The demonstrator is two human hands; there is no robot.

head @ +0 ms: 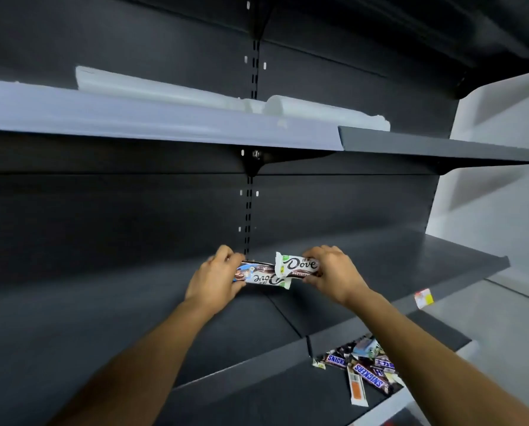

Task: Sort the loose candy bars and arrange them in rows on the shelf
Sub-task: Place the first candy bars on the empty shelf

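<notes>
I have two bars overlapping at centre, over the middle shelf (380,265): my left hand (217,278) grips the upside-down Dove bar (258,276) and my right hand (334,272) pinches the upright Dove bar (298,265). At five o'clock, the loose candy pile (361,367) lies on the lower shelf (287,401). At twelve o'clock, white rolls (164,87) sit on the upper shelf (426,146).

White plastic rolls (171,87), red-yellow tag (424,298)
</notes>
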